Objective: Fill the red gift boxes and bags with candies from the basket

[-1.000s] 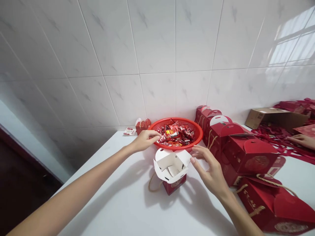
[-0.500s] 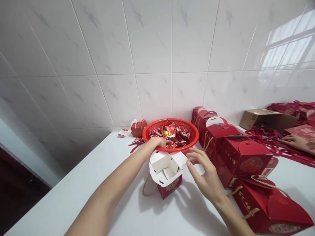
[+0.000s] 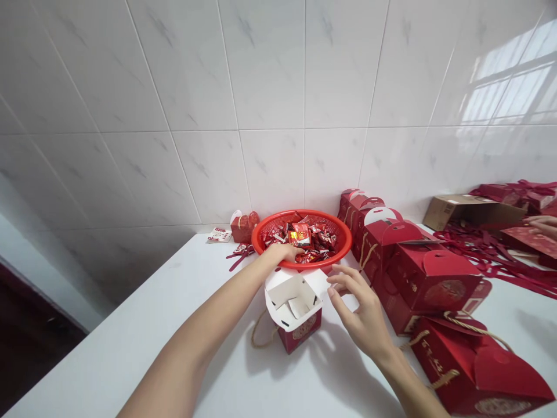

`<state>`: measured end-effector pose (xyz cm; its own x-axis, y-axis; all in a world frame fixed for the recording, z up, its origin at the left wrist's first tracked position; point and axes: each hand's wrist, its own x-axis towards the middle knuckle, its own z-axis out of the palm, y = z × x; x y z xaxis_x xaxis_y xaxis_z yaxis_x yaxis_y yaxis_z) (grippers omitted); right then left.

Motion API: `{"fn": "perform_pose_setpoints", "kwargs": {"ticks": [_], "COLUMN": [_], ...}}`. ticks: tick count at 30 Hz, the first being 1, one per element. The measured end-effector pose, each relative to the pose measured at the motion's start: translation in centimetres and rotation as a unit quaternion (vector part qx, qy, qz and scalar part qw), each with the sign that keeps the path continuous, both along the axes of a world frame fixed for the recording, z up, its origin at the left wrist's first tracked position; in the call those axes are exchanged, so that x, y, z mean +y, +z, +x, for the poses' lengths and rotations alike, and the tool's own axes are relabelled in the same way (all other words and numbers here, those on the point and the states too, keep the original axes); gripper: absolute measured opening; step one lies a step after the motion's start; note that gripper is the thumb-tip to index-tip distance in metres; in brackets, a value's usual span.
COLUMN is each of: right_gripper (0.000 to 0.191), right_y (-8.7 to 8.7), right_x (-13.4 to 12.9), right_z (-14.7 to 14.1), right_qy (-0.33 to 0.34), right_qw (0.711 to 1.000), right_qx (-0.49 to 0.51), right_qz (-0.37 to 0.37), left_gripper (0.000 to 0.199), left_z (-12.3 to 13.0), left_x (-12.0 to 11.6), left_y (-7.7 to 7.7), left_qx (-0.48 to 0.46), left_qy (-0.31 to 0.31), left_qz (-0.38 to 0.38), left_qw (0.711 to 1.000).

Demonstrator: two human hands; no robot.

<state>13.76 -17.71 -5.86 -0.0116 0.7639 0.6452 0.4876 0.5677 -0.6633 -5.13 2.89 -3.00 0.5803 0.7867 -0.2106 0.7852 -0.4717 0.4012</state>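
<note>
My left hand (image 3: pixel 285 254) reaches over the near rim of a red plastic basket (image 3: pixel 346 242), its fingers down among red-wrapped candies (image 3: pixel 319 238); whether they grip any is hidden. Just in front of the basket stands an open red gift box (image 3: pixel 300 335), its white flaps spread and its inside showing white card. A rope handle (image 3: pixel 261 337) hangs from the box's left side. Close to the box's right flap, my right hand (image 3: pixel 359 305) hovers with fingers curved and apart, holding nothing.
Closed red gift boxes (image 3: pixel 435 273) line the right side, one with a rope handle nearest me. Behind them lie a cardboard box (image 3: pixel 452 212) and dark red ribbons (image 3: pixel 474 244). Another person's hand (image 3: pixel 543 225) shows at the right edge. A small red box (image 3: pixel 241 228) sits left of the basket.
My left hand stays in the basket, shifted only slightly. My right hand has moved a little left toward the box flap. The other person's hand has moved up and right.
</note>
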Motion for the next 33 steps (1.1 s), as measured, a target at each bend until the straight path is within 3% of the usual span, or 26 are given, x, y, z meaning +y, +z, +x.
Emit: {"fn": "perform_pose_setpoints", "kwargs": {"ticks": [6, 12, 21, 28, 33], "right_gripper": [0.021, 0.020, 0.019, 0.018, 0.018], "right_y": [-0.1, -0.1, 0.0, -0.2, -0.4], "right_x": [0.1, 0.3, 0.3, 0.5, 0.6], "right_z": [0.1, 0.3, 0.3, 0.4, 0.3], "right_qy": [0.002, 0.007, 0.006, 0.001, -0.004], "right_qw": [1.000, 1.000, 1.000, 1.000, 1.000], "right_qx": [-0.004, 0.003, -0.004, 0.002, 0.002], "right_qz": [-0.001, 0.007, 0.005, 0.017, 0.009], "left_gripper": [0.064, 0.050, 0.045, 0.067, 0.059], "left_z": [-0.2, -1.1, -1.4, -1.2, -1.2], "left_x": [-0.4, -1.2, -2.1, -2.9, -3.2], "left_y": [0.3, 1.6, 2.0, 2.6, 2.6], "left_qx": [-0.018, -0.153, -0.426, -0.555, -0.557], "left_qy": [0.010, 0.054, 0.118, 0.144, 0.129], "left_qz": [-0.013, -0.013, -0.080, -0.157, -0.188], "left_qw": [1.000, 0.987, 0.893, 0.804, 0.799]}}
